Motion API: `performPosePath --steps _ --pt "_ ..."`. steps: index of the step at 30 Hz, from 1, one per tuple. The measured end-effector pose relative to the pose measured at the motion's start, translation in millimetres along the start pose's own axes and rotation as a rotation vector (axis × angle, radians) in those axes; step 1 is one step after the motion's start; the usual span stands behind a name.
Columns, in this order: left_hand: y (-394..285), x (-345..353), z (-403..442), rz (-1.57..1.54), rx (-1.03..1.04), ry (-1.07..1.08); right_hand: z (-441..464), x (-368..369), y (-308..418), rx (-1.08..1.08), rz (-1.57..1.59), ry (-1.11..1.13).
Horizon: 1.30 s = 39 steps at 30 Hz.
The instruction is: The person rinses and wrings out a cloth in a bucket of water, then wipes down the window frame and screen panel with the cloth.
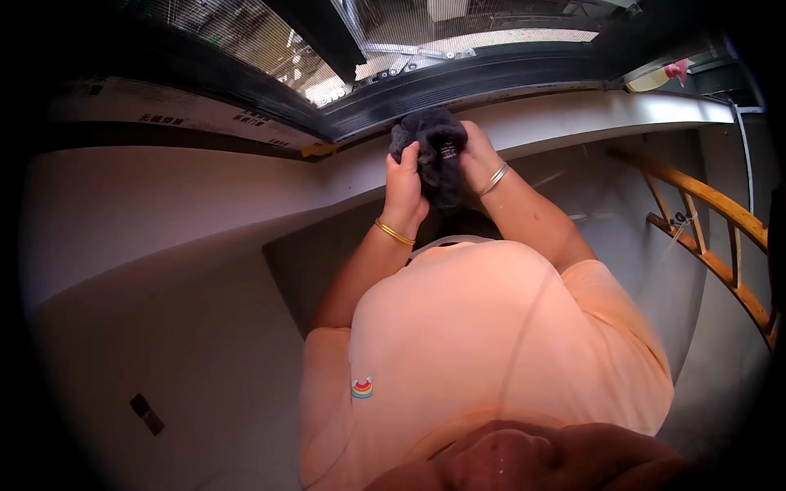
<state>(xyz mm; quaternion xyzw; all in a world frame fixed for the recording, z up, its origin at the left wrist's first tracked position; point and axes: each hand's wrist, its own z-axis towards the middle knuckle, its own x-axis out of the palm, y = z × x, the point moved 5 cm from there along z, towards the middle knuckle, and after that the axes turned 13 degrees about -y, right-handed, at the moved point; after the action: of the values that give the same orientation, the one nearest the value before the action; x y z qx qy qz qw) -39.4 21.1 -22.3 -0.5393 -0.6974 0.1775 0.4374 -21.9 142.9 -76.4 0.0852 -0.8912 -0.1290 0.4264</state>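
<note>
The dark fuzzy cloth [434, 164] is right between the two hands, out past the chest and close by the white window sill [565, 123]. The left hand [403, 186] has hold of one side, its thumb bent over the edge; the right hand [477, 154] grips the other side, up by the top. Both hands are closed on it, so neither one is nearer — each touches it. I can't see all the fingers, as some are tucked behind.

The cloth is bunched up. Its long way runs from the window frame [467, 76] back toward the tummy, the top end pointing at the window. It's so dark that I can't tell if it touches the sill — maybe just the tip.
</note>
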Motion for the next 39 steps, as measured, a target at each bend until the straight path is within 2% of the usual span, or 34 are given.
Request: performPosePath --steps 3,4,5,6,8,12,13,17,20,22,25,28,31,33,35,37,39 --pt "34 28 12 0.087 -0.099 0.027 8 -36 38 -0.059 -0.035 -0.012" --pt "24 36 3 0.14 -0.032 0.021 3 -29 40 -0.045 -0.017 0.02" --pt "30 45 -3 0.146 -0.054 -0.06 -5 -31 51 -0.056 -0.03 0.032" --pt "54 61 0 0.087 -0.074 -0.026 -14 -42 79 -0.085 -0.1 -0.013" --pt "36 16 -2 0.159 -0.043 -0.086 -15 -27 32 0.053 0.01 0.02" --pt "22 27 -16 0.035 0.008 -0.143 -20 -2 41 0.24 0.033 0.034" --pt "27 11 -2 -0.046 0.024 -0.072 2 -10 23 0.203 -0.011 0.02" --pt "-7 -29 -8 -0.011 0.076 -0.155 10 26 -28 0.245 0.019 0.042" --pt "-33 -56 -21 0.041 0.188 -0.234 13 45 -61 0.299 0.05 0.15" --pt "-47 -71 -40 0.078 0.186 -0.246 5 57 -78 0.381 0.002 0.219" --pt "-58 -105 -57 0.088 0.192 -0.267 -7 68 -86 0.233 -0.155 0.29" --pt "-56 -133 -61 -0.004 0.143 -0.158 -18 61 -93 0.25 -0.291 0.345" --pt "-53 -149 -61 -0.007 0.151 -0.157 -33 55 -94 0.35 -0.224 0.373" --pt "-50 -149 -61 -0.048 0.126 -0.114 -33 48 -97 0.338 -0.237 0.365" --pt "-45 -144 -65 -0.089 0.097 -0.075 -33 43 -94 0.341 -0.116 0.299" --pt "-40 -128 -74 -0.136 -0.029 0.036 -26 34 -96 0.39 -0.095 0.248" --pt "-36 -123 -77 -0.141 -0.021 0.015 -23 34 -95 0.439 -0.071 0.203"
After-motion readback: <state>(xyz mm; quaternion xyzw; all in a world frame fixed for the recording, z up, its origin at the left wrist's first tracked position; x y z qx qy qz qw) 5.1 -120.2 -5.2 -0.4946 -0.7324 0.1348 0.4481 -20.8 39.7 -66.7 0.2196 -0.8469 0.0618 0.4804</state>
